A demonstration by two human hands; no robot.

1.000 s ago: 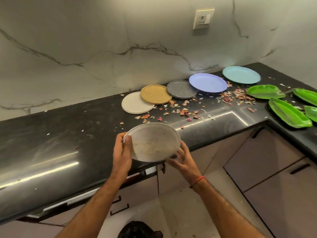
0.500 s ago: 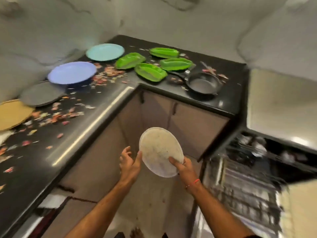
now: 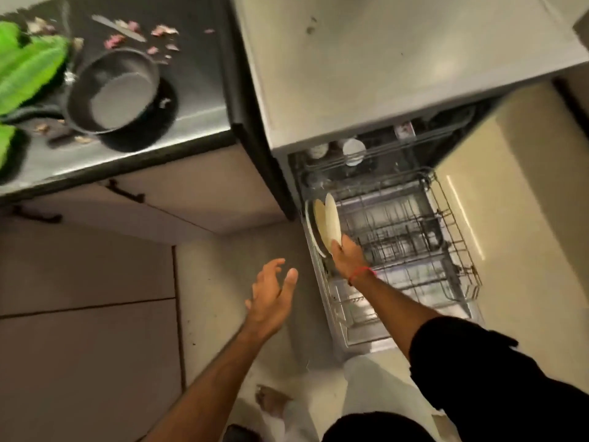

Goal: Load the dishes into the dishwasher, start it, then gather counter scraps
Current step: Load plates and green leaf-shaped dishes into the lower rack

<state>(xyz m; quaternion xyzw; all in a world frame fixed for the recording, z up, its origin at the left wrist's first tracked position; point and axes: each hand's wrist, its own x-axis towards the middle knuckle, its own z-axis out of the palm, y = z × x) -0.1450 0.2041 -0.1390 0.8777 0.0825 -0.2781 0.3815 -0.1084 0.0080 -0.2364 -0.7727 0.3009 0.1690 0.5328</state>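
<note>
While the right hand [image 3: 345, 255] pinches the white plate [image 3: 332, 222] upright over the lower rack [image 3: 446, 250], loading's underway; left hand [image 3: 271, 295] free, grip wide. Next, I'd say: seat it between tines.

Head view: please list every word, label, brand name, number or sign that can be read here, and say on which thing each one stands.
None can be read in this picture.
The dishwasher shows no brand or panel markings from this angle.
The plate held by the right hand, the lower rack, the frying pan and the counter bear no print; the picture is blurred.
</note>
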